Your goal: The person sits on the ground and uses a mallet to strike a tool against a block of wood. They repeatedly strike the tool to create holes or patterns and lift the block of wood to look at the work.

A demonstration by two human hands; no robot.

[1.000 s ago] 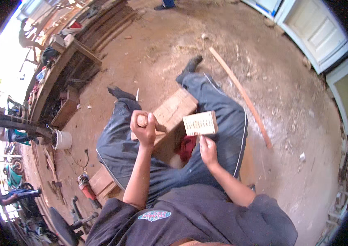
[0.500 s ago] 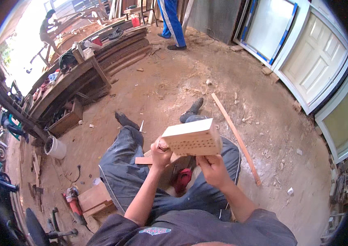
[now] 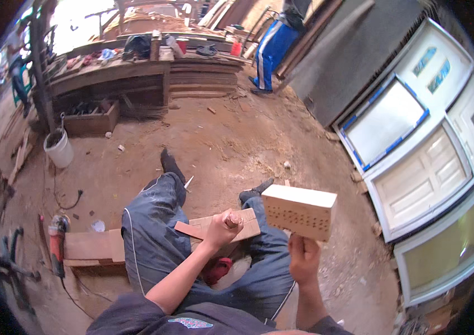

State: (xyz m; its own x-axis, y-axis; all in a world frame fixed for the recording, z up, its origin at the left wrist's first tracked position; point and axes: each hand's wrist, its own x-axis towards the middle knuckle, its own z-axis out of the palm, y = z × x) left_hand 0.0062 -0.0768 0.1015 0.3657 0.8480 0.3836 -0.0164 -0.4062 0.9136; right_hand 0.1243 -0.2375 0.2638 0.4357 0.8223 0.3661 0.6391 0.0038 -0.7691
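My right hand [image 3: 304, 258] is a fist just under a wooden mallet [image 3: 298, 216] with a big pale block head; its near face has rows of small dark marks. The fist hides the grip. My left hand [image 3: 220, 230] is closed around an upright wooden handle [image 3: 233, 220], whose rounded reddish-brown end shows above the fingers; its lower part is hidden. Below that hand, a wooden board [image 3: 249, 222] lies across between my legs. Beside it is a thin reddish wood strip [image 3: 189, 230]. A red object [image 3: 218, 271] sits between my thighs, partly covered.
An orange angle grinder [image 3: 57, 245] and a board [image 3: 93, 247] lie at my left. Farther out stand a white bucket [image 3: 59, 148] and a workbench [image 3: 108, 79]. White doors [image 3: 424, 178] lean along the right. A person in blue trousers [image 3: 273, 53] stands at the back.
The mallet has moved right, away from my left hand, which now shows the handle's end. The view has swung, so the bench and doors appear shifted.
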